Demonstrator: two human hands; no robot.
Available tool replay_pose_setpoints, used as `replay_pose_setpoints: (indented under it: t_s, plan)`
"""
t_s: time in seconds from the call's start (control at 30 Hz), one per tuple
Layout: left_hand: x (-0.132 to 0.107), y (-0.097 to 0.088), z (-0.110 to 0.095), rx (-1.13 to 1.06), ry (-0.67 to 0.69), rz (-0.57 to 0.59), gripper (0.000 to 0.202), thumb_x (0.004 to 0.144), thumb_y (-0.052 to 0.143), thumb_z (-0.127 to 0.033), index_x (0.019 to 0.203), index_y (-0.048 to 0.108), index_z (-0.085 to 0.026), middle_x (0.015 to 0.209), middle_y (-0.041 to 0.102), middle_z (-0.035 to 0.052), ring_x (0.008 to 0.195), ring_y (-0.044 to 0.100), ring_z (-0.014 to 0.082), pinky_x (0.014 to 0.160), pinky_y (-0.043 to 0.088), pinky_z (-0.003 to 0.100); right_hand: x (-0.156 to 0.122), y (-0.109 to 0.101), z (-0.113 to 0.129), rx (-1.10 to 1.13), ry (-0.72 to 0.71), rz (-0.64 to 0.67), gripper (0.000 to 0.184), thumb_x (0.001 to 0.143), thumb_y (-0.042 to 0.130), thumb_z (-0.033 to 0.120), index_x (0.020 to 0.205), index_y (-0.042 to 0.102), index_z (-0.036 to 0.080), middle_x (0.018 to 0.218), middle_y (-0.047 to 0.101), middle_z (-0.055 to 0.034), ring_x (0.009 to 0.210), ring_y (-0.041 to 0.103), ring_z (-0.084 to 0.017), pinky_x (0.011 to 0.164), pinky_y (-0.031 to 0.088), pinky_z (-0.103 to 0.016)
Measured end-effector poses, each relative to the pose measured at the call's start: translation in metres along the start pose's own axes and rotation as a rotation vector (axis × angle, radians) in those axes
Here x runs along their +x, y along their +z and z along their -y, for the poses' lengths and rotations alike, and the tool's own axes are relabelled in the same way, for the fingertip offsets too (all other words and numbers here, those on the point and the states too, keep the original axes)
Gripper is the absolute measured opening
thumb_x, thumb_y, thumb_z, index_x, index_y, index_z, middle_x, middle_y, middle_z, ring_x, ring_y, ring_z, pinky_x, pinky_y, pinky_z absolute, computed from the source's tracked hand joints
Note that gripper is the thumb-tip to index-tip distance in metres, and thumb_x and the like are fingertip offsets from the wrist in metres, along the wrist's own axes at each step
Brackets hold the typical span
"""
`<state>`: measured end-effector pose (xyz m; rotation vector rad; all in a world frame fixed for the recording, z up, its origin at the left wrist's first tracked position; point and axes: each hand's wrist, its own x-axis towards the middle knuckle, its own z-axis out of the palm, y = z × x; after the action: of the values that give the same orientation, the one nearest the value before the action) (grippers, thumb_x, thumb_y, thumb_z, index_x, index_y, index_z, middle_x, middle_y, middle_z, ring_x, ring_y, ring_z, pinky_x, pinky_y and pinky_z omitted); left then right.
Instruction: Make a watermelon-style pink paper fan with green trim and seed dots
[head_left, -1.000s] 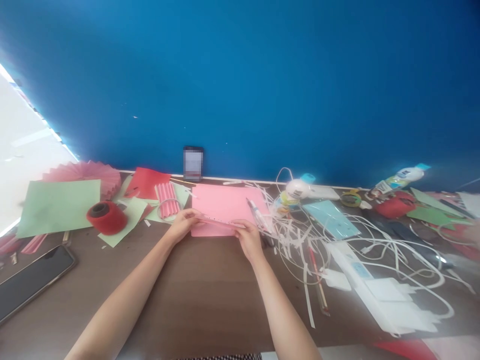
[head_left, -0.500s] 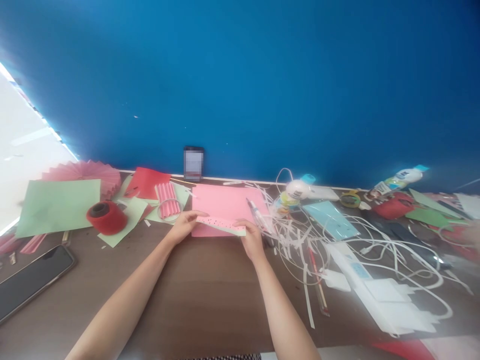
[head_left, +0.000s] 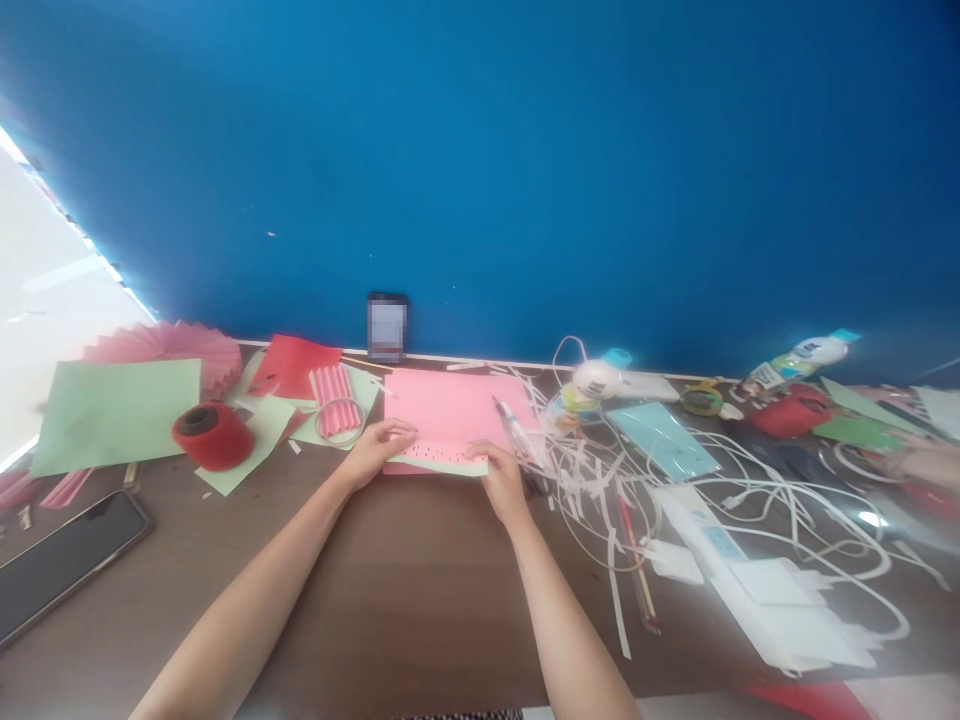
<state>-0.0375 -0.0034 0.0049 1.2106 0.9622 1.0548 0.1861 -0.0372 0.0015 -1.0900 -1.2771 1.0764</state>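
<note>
At the near edge of a pink paper sheet point(head_left: 457, 402), a narrow strip of pink paper point(head_left: 441, 455) with black dots and a pale green edge stretches between my hands. My left hand point(head_left: 375, 452) pinches its left end, fingertips bent over the top. Its right end is gripped by my right hand point(head_left: 501, 478), thumb and fingers closed on the paper. A marker pen point(head_left: 510, 420) lies on the sheet's right side, beyond my right hand. Left of the sheet is a pink pleated paper piece point(head_left: 337, 402) with a ring-shaped band lying over it.
A red tape roll point(head_left: 213, 436), green paper point(head_left: 120, 415) and a phone point(head_left: 71, 560) lie on the left. Paper scraps, a glue bottle point(head_left: 589, 388), a power strip point(head_left: 750, 590) and tangled white cables crowd the right. Another person's hand point(head_left: 926, 462) reaches in at far right.
The dotted strip has tipped and lies a little lower and more level, with my left fingers bent further over it. The other person's hand has come further into view at right.
</note>
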Motion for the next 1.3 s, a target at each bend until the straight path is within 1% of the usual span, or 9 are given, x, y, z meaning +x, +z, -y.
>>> replay_pose_setpoints:
  t_s: [0.1,0.23,0.33,0.43,0.63,0.87,0.97,1.1,1.3]
  plan:
    - [-0.001,0.0,0.0,0.108,0.004,0.047,0.025,0.065,0.067,-0.035,0.082,0.067,-0.017,0.077,0.065,0.0043,0.068,0.057,0.0154,0.062,0.044,0.024,0.0,-0.003,0.002,0.029,0.029,0.023,0.013,0.064,0.054,0.02,0.061,0.066,0.022,0.082,0.064,-0.0014,0.077,0.056,-0.018,0.069,0.042,-0.029]
    - [-0.003,0.002,0.0,0.169,0.076,-0.02,0.021,0.065,0.066,-0.034,0.078,0.068,-0.017,0.076,0.066,0.0046,0.068,0.059,0.017,0.062,0.046,0.025,0.001,-0.001,0.01,0.139,0.061,-0.026,0.02,0.069,0.051,0.03,0.074,0.067,0.021,0.085,0.065,-0.0036,0.081,0.058,-0.021,0.071,0.045,-0.032]
    - [-0.004,0.005,-0.001,0.234,0.127,-0.013,0.019,0.065,0.065,-0.033,0.076,0.069,-0.018,0.075,0.067,0.0044,0.069,0.06,0.0184,0.064,0.047,0.026,0.0,0.006,0.017,0.002,0.066,-0.129,0.023,0.068,0.057,0.037,0.082,0.067,0.021,0.084,0.066,-0.0044,0.082,0.059,-0.022,0.073,0.045,-0.034]
    - [-0.005,0.007,-0.002,0.279,0.148,0.021,0.017,0.067,0.064,-0.032,0.076,0.069,-0.019,0.077,0.068,0.0043,0.07,0.06,0.0187,0.067,0.047,0.027,-0.002,0.012,0.021,-0.21,0.082,-0.168,0.016,0.058,0.068,0.033,0.067,0.067,0.019,0.074,0.067,-0.0042,0.077,0.06,-0.022,0.073,0.046,-0.034]
    - [-0.004,0.005,-0.002,0.277,0.122,0.069,0.017,0.065,0.066,-0.031,0.077,0.07,-0.02,0.079,0.068,0.0047,0.074,0.06,0.0195,0.068,0.047,0.026,-0.001,0.006,0.021,-0.274,0.098,-0.139,0.009,0.058,0.069,0.029,0.058,0.067,0.02,0.066,0.068,-0.0029,0.069,0.062,-0.021,0.07,0.047,-0.034]
    - [-0.006,0.0,-0.01,0.208,0.083,0.092,0.024,0.065,0.065,-0.033,0.084,0.067,-0.018,0.076,0.066,0.0051,0.063,0.059,0.0161,0.049,0.045,0.021,0.0,-0.008,0.018,-0.137,0.16,-0.023,0.018,0.062,0.068,0.032,0.076,0.069,0.02,0.081,0.069,-0.0048,0.079,0.062,-0.02,0.073,0.047,-0.035]
    - [-0.007,-0.002,-0.009,0.201,0.123,0.108,0.019,0.066,0.065,-0.032,0.077,0.067,-0.017,0.077,0.066,0.0057,0.063,0.059,0.0153,0.046,0.043,0.02,0.001,-0.009,0.017,-0.095,0.129,-0.057,0.015,0.061,0.069,0.031,0.07,0.067,0.019,0.076,0.067,-0.003,0.076,0.061,-0.018,0.072,0.047,-0.032]
    - [-0.006,-0.008,-0.001,0.17,0.032,0.216,0.016,0.068,0.062,-0.032,0.066,0.065,-0.016,0.078,0.066,0.007,0.071,0.061,0.0181,0.045,0.04,0.018,0.001,-0.009,0.016,0.002,0.106,-0.063,0.014,0.062,0.068,0.028,0.07,0.059,0.021,0.068,0.062,0.0029,0.068,0.058,-0.014,0.067,0.044,-0.027]
    - [-0.004,-0.014,0.001,0.224,0.011,0.224,0.016,0.07,0.058,-0.028,0.074,0.069,-0.017,0.093,0.066,0.009,0.085,0.06,0.0233,0.05,0.043,0.022,0.0,-0.019,0.014,-0.103,0.107,0.103,0.006,0.068,0.061,0.023,0.064,0.063,0.02,0.082,0.065,-0.0008,0.089,0.058,-0.019,0.085,0.04,-0.034]
